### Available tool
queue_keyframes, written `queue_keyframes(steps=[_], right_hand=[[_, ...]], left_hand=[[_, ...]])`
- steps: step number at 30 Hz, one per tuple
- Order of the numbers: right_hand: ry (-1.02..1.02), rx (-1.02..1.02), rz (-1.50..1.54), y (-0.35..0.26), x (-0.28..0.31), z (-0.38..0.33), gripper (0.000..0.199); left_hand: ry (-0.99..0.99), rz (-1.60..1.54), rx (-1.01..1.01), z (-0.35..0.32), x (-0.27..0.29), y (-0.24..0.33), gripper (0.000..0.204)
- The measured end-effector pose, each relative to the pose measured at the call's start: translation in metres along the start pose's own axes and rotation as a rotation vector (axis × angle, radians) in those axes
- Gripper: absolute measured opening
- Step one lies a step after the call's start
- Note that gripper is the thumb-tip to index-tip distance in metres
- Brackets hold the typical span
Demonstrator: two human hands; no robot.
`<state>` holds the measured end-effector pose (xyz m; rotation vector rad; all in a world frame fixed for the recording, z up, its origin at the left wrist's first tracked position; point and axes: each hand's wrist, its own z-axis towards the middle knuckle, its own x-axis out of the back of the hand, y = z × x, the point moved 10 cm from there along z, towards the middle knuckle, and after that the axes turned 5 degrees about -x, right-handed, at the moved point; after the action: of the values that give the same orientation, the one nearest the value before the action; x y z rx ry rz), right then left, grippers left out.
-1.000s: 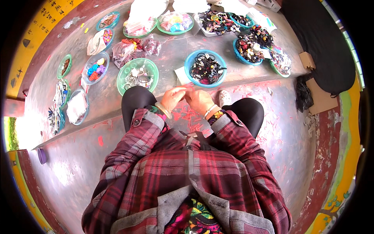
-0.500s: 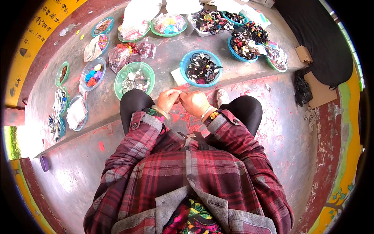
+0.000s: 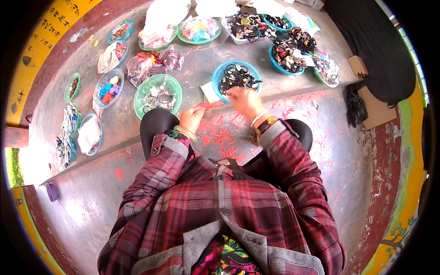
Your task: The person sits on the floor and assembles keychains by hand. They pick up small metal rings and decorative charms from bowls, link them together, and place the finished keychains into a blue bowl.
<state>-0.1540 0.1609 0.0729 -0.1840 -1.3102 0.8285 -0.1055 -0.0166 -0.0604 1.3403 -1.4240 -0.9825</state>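
My left hand (image 3: 191, 119) is closed, pinching a thin red strip (image 3: 209, 105) that points right from its fingertips. My right hand (image 3: 248, 103) is over the near rim of a blue basin (image 3: 214, 77), its fingers smeared by motion; whether it holds anything cannot be made out. Inside that basin lies a pile of black hair ties (image 3: 238, 79), with some small pale and coloured bits among them. Left of it, a green basin (image 3: 139, 98) contains a tangle of thin pale and dark loops (image 3: 159, 97); my left knee stands just in front.
Red strip scraps (image 3: 222, 137) litter the floor between my knees. Along the raised step are more basins, including one with colourful pieces (image 3: 109, 89) and one with black and brown bands (image 3: 288, 59). Bags of red pieces (image 3: 146, 66) lie behind; cardboard (image 3: 376, 107) is at right.
My hands have come apart. The right moved forward and to the right, to the blue basin's rim; the left shifted slightly left, and the red strip in it now shows.
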Motion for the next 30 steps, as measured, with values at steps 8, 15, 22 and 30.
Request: queue_keyframes(steps=[8,15,22,30], right_hand=[[-0.053,-0.455,-0.396,0.157,0.020,0.051,0.021],[-0.265,-0.485,-0.411,0.186,-0.052,0.044,0.023],[-0.548,-0.789,-0.091,0.239,-0.117,0.017,0.021],[-0.074,-0.645,-0.197,0.199,-0.052,0.053,0.017]], left_hand=[[-0.135,0.096,-0.128,-0.002,-0.027,0.008,0.022],[-0.169,0.186,-0.163,-0.005,-0.031,0.014,0.022],[-0.187,0.115,-0.149,-0.009,-0.037,0.023,0.023],[-0.188,0.134,-0.199,-0.009,-0.034,0.021,0.024]])
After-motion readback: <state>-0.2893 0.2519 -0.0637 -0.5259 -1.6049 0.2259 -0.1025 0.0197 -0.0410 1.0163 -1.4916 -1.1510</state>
